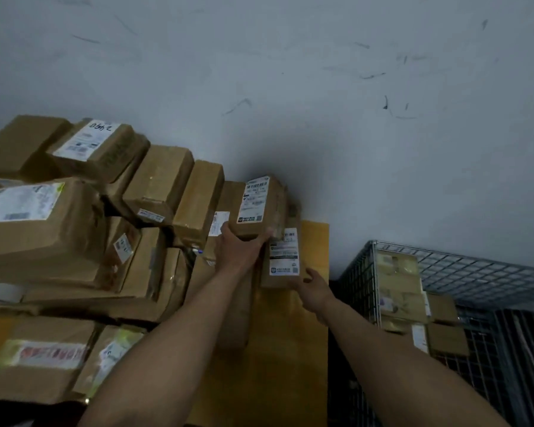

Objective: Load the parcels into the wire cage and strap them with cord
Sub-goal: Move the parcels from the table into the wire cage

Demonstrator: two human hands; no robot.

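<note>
Head view: grey-white wall (321, 87) fills the top half, w/ dark scuffs & scratches, and shadow in the corner behind the stack. Below it on the L, a parcel pile (74, 217): brown cardboard boxes w/ white labels, stacked unevenly, several tilted. They sit on a yellow-brown surface (316, 241); can't tell if it's a bench or the floor. Left hand (241, 251) grips the near end of the upper parcel (259, 208) at the pile's R edge, by the wall, w/ thumb on its L side and fingers (269, 234) curled round the R side. Just under it lies the lower parcel (282, 260), label facing up. Right hand (313, 291) is loosely spread and holds nothing, fingertips at that parcel's near R corner; contact unclear. Wire cage (463, 272) stands R of the surface, against the wall, apart from both hands. Caged parcels (398, 288) are stacked along its L side.
</note>
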